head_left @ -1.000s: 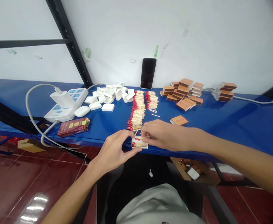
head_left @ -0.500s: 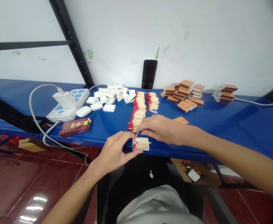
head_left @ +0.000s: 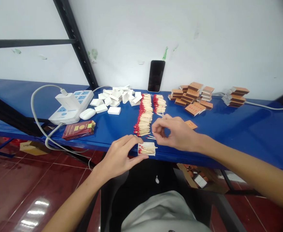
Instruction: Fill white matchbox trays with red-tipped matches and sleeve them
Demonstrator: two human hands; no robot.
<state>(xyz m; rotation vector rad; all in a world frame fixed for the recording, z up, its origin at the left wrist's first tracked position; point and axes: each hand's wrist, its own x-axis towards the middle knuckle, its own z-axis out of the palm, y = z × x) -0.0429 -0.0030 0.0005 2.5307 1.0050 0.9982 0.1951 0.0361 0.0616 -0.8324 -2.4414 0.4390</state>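
My left hand [head_left: 122,155] grips a small white matchbox tray [head_left: 153,154] at the shelf's front edge, thumb on the near side and fingers on the far side. Inside lie several red-tipped matches [head_left: 148,150], one poking past the right end. My right hand [head_left: 171,132] is raised just right of the tray, thumb and index finger pinched into a ring. A tiny pale bit shows at its fingertips; I cannot tell what it is. A few loose matches [head_left: 151,138] lie between the tray and a long pile of matches [head_left: 145,114]. A smaller match pile [head_left: 159,103] sits beside it.
White trays [head_left: 117,96] are heaped back left, orange matchbox sleeves [head_left: 192,93] back right, with another stack [head_left: 236,96] farther right. A phone [head_left: 156,76] leans on the wall. A power strip [head_left: 71,106], earbud case [head_left: 87,113] and red box [head_left: 78,129] stand left.
My right hand has moved right, away from the tray and the long pile's near end, its fingers curling into a rounder pinch. My left hand stays on the tray.
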